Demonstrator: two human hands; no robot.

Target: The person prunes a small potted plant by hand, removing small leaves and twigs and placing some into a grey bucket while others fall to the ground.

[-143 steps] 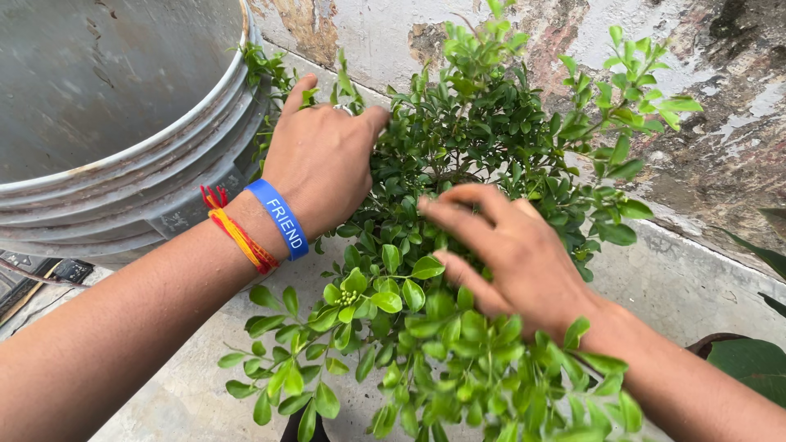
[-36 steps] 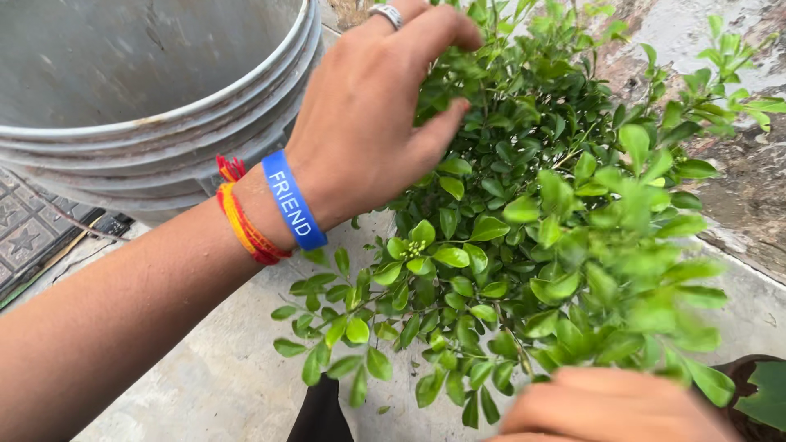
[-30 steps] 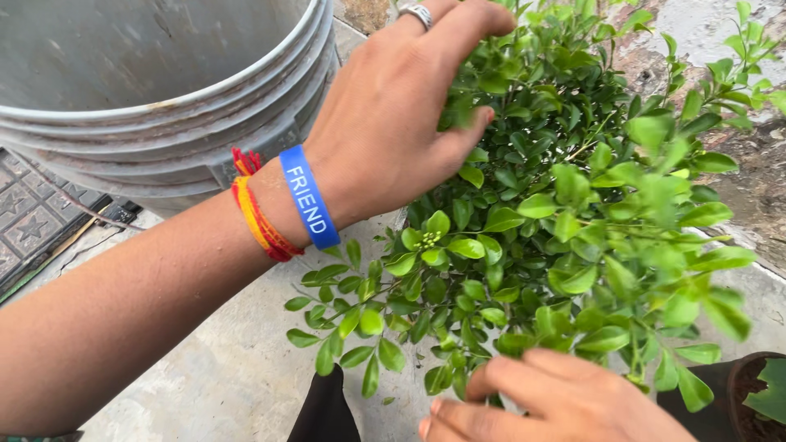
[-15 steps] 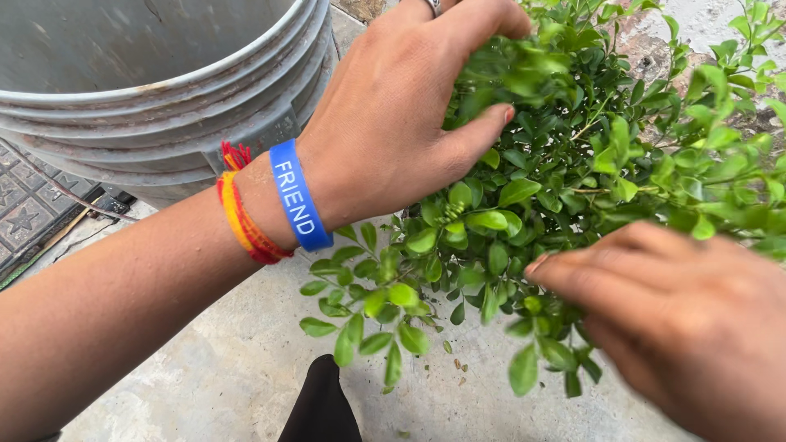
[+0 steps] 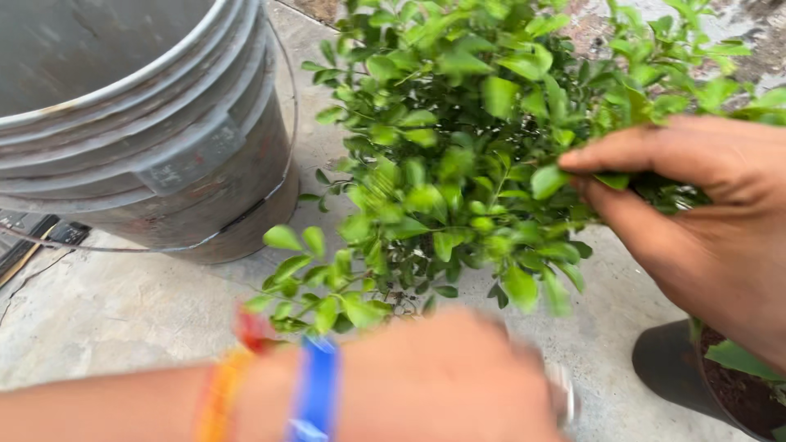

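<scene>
— Where are your hands?
— My right hand [image 5: 712, 221] has its grip pinched on a sprig of the bush [image 5: 467, 155]. My left hand [image 5: 442, 385] is a blur below; its grip, I can't tell.
— And around you?
— A grey bucket [image 5: 147, 131] just beside, on the concrete floor [image 5: 123, 319].

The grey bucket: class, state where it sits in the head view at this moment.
The grey bucket fills the upper left of the head view, standing on the concrete floor just left of the leafy green plant, above the left hand.
</scene>
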